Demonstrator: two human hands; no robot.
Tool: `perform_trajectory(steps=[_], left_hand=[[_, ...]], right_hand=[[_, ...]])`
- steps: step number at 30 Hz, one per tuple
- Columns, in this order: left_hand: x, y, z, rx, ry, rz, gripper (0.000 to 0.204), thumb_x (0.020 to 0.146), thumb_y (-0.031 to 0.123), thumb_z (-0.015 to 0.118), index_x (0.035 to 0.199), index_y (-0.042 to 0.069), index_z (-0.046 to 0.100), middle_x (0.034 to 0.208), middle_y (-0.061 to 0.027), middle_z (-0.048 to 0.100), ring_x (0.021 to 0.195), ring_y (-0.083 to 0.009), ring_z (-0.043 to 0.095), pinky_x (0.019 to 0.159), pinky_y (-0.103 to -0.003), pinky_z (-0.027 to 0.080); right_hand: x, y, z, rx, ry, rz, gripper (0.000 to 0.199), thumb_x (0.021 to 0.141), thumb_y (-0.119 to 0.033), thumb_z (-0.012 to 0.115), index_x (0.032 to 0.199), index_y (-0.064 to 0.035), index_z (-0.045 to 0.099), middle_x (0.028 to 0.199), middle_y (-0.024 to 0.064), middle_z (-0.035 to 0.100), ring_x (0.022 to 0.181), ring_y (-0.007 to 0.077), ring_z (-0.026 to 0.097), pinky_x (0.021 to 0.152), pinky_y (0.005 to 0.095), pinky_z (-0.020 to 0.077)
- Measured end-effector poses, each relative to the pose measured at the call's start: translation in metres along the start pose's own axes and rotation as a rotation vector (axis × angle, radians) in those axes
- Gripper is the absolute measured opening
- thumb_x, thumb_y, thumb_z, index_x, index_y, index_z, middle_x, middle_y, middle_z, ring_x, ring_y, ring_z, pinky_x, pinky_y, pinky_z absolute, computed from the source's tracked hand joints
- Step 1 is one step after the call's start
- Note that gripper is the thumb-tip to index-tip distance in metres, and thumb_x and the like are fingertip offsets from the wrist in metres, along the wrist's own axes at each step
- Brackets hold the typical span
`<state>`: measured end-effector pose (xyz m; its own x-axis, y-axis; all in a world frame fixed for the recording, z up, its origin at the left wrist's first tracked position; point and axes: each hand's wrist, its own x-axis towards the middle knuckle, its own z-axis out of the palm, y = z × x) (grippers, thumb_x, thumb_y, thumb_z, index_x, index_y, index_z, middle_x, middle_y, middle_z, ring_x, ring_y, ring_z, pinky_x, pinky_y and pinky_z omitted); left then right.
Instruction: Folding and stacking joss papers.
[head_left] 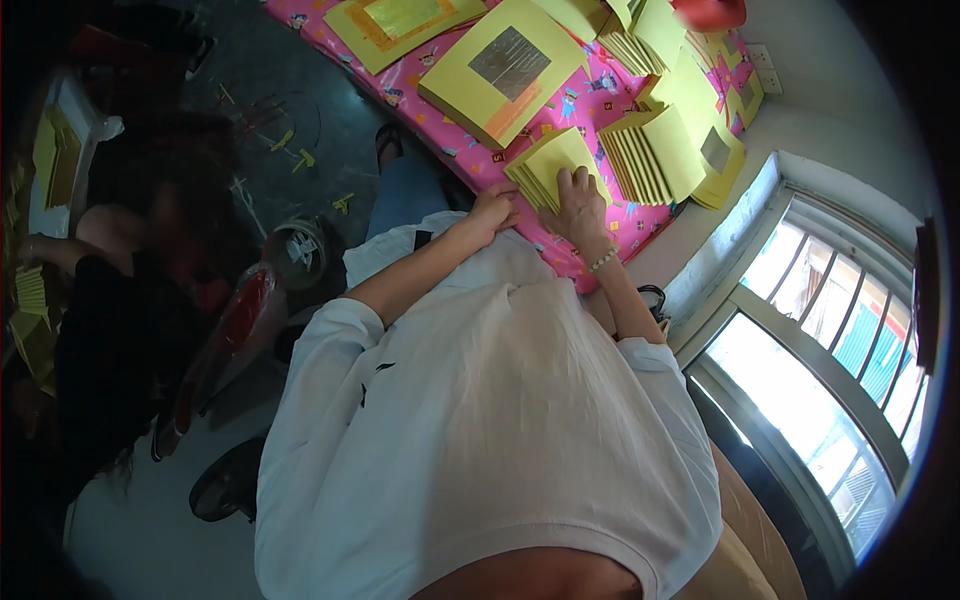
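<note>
At the near edge of the pink table, my right hand is closed over the near side of a small stack of folded yellow paper, its fingers bent down on the top sheet. A beaded bracelet circles that wrist. Just to the left, my left hand lies at the table edge, fingers curled and pressed together; whatever they may hold is hidden. Beyond the folded stack lies a thick block of yellow paper with a silver rectangle and an orange band. Another fanned stack of folded yellow paper stands right of my right hand.
More yellow paper stacks cover the far table. The pink patterned tablecloth shows between them. A barred window is at right. Another person, in dark sleeves, sits at left near yellow paper. Paper scraps litter the floor.
</note>
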<state>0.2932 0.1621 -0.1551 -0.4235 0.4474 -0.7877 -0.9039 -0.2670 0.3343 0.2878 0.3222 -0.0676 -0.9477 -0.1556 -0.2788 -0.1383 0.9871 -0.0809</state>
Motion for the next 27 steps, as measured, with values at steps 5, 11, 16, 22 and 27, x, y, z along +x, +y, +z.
perform_trajectory(steps=[5, 11, 16, 22, 27], left_hand=[[-0.010, 0.009, 0.013, -0.045, 0.065, -0.009, 0.058, 0.081, -0.007, 0.046, 0.137, 0.005, 0.034, 0.134, -0.0128, 0.048, 0.102, -0.0227, 0.057, 0.086, -0.037, 0.050], [-0.006, 0.001, 0.016, 0.002, 0.030, 0.117, 0.060, 0.076, -0.011, 0.048, 0.133, 0.004, 0.035, 0.132, -0.0128, 0.049, 0.104, -0.0229, 0.055, 0.082, -0.033, 0.050], [0.010, -0.025, 0.019, 0.087, 0.058, 0.253, 0.066, 0.072, -0.013, 0.049, 0.133, 0.002, 0.031, 0.135, -0.0151, 0.043, 0.116, -0.0254, 0.051, 0.085, -0.032, 0.048], [0.018, -0.038, 0.020, 0.136, 0.067, 0.363, 0.069, 0.069, -0.013, 0.050, 0.133, 0.001, 0.029, 0.135, -0.0152, 0.042, 0.125, -0.0282, 0.045, 0.092, -0.033, 0.045], [0.004, -0.004, 0.013, 0.279, 0.123, 0.291, 0.058, 0.074, -0.007, 0.051, 0.130, 0.001, 0.037, 0.130, -0.0149, 0.047, 0.114, -0.0246, 0.051, 0.090, -0.035, 0.047]], right_hand=[[0.001, 0.001, 0.003, 0.003, -0.008, -0.006, 0.057, 0.061, -0.029, 0.078, 0.099, -0.0054, 0.044, 0.095, 0.0146, 0.047, 0.089, 0.0316, 0.054, 0.064, 0.0399, 0.0555], [0.002, 0.000, -0.005, -0.012, -0.038, 0.002, 0.056, 0.061, -0.030, 0.078, 0.098, -0.0057, 0.045, 0.095, 0.0143, 0.047, 0.088, 0.0320, 0.056, 0.064, 0.0403, 0.0552], [0.004, 0.004, -0.007, -0.008, -0.044, -0.028, 0.057, 0.060, -0.032, 0.079, 0.098, -0.0057, 0.045, 0.096, 0.0143, 0.049, 0.088, 0.0324, 0.057, 0.065, 0.0408, 0.0548], [0.007, 0.005, -0.008, -0.029, -0.072, -0.045, 0.059, 0.062, -0.036, 0.077, 0.101, -0.0053, 0.045, 0.094, 0.0141, 0.050, 0.085, 0.0326, 0.058, 0.064, 0.0417, 0.0530], [0.008, -0.003, -0.007, 0.005, -0.086, -0.002, 0.057, 0.061, -0.032, 0.080, 0.098, -0.0053, 0.045, 0.097, 0.0136, 0.048, 0.091, 0.0311, 0.056, 0.068, 0.0406, 0.0534]])
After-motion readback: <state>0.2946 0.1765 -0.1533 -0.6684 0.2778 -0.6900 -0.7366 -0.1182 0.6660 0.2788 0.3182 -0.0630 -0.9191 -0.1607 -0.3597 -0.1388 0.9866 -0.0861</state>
